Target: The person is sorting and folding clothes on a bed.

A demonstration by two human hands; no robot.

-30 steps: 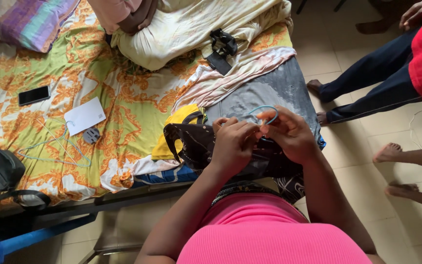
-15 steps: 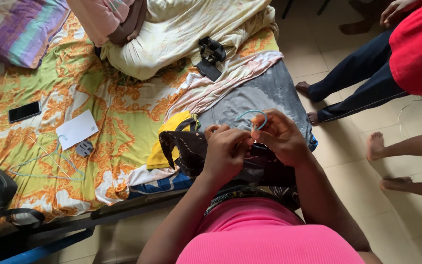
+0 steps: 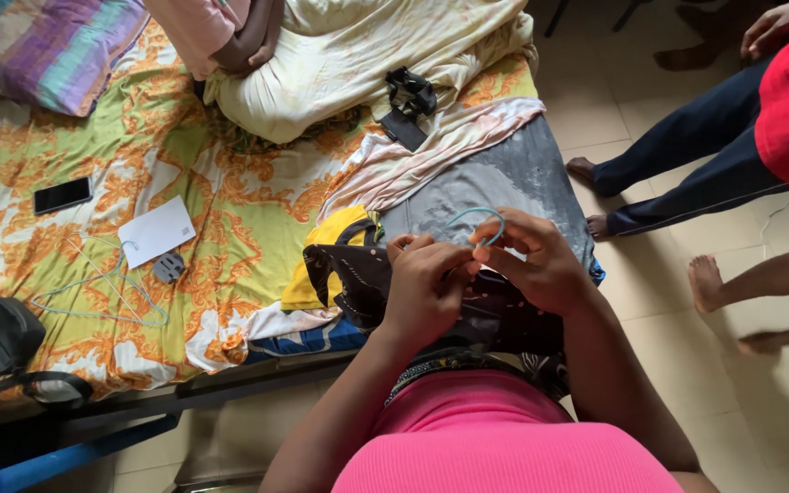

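Pinching a thin blue hanger hook [image 3: 478,219] between thumb and fingertips, the right hand [image 3: 541,265] sits over the foot end of the bed [image 3: 230,201], with the curved top of the hook standing clear above the fingers. The left hand [image 3: 426,283] is curled closed just beside it, its fingertips touching the right hand's and gripping the dark patterned garment [image 3: 358,274] that lies bunched under both hands, partly on a yellow cloth [image 3: 331,237] and a grey cloth [image 3: 504,178]. Well to the left on the orange and green flowered sheet lies a flat white rectangular card [image 3: 159,231], tilted, with a small round grey object [image 3: 169,267] touching its lower corner and pale wire hangers [image 3: 102,292] just below. A black phone [image 3: 62,194] rests farther left. On the tiled floor at right stand other people's bare feet [image 3: 707,278]
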